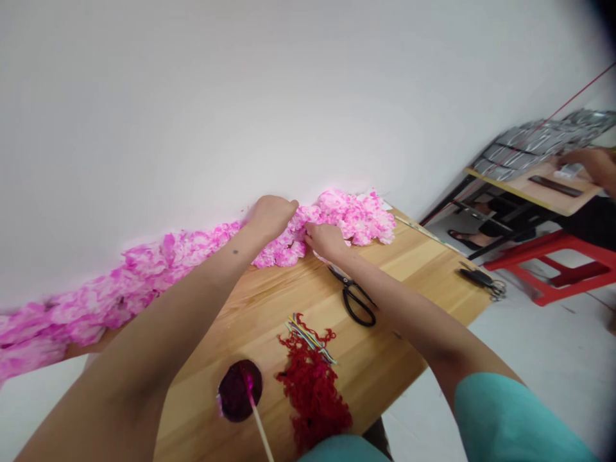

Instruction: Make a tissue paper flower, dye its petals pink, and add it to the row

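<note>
A long row of fluffy pink-and-white flowers (356, 215) runs along the wall edge of the table, with both my hands over its middle. My left hand (273, 215) is closed, knuckles up, against the blooms; its fingertips are hidden. My right hand (328, 240) is closed in a pinch at the front of the row, its fingertips touching the petals; what lies between them is too small to make out. Black-handled scissors (359, 307) lie under my right forearm, their blades towards the flowers.
On the wooden table (385, 366) are a round dish of dark magenta liquid (235, 398) with a stick in it, tangled red yarn (315, 398), several thin coloured strips (310, 340) and more scissors (481, 281). A red stool (548, 263) and another person's hand (590, 163) are at right.
</note>
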Tool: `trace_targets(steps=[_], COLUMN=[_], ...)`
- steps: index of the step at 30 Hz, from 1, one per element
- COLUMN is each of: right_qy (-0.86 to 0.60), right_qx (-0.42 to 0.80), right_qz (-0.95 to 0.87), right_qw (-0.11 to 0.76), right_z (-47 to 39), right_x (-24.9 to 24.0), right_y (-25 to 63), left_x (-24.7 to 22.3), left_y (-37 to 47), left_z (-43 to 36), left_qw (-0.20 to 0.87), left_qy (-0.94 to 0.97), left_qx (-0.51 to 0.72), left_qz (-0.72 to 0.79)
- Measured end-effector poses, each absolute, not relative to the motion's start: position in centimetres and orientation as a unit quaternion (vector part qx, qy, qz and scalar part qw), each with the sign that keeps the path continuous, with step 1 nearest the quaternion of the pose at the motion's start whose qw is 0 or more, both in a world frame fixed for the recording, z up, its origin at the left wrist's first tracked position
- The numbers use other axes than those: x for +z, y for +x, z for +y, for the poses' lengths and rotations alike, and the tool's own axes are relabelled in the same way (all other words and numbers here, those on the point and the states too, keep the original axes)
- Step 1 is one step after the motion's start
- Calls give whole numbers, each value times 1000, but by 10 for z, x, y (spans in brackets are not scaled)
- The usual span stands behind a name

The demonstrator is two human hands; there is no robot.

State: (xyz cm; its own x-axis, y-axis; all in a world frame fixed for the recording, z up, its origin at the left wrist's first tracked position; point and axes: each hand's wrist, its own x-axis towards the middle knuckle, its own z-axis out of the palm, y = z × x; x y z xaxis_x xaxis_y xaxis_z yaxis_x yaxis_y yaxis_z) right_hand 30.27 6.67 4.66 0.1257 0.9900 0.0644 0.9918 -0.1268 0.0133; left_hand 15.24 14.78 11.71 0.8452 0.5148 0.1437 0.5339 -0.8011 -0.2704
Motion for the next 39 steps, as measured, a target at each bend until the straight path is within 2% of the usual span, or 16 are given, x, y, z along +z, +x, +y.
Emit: trace_targets(steps=[32,36,39], right_qy=[-768,-727,-627], right_qx=[-19,6,55], right_qz=[-637,-675,-757], right_qw=[72,127,173], right_z=[50,43,40], right_x=[32,38,47], right_y=[299,309,316], left_x=[114,113,113], left_y=[152,152,152], left_z=[150,151,152], left_qw=[152,145,148], left_qy=[-950,-950,-951], left_qx=[-28,-31,-34], left_qz=[-271,-274,-270])
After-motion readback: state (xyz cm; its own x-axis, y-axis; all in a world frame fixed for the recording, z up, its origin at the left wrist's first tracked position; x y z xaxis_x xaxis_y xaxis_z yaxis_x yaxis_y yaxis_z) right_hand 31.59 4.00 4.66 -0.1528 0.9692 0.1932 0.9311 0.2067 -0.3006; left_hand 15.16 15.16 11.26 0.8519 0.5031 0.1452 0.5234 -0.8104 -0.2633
